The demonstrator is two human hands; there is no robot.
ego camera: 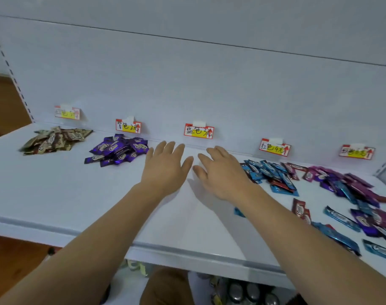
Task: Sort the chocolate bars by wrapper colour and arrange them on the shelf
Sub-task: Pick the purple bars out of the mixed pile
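Observation:
On the white shelf (77,194) a pile of brown-gold bars (53,139) lies at the far left, and a pile of purple bars (119,149) beside it. A mixed heap of blue, red and magenta bars (315,179) spreads over the right side, with loose blue bars (341,217) nearer the front edge. My left hand (165,168) and my right hand (220,172) lie flat with straight fingers on the bare shelf below the blue price tag (198,131). Neither holds anything. The right hand's outer edge sits close to the blue bars.
Five price tags are stuck along the back panel, among them a red tag (274,147) and a purple tag (128,126). The shelf's front lip (187,253) runs below my forearms. A lower shelf with cans (251,291) shows underneath. Wooden floor lies at the left.

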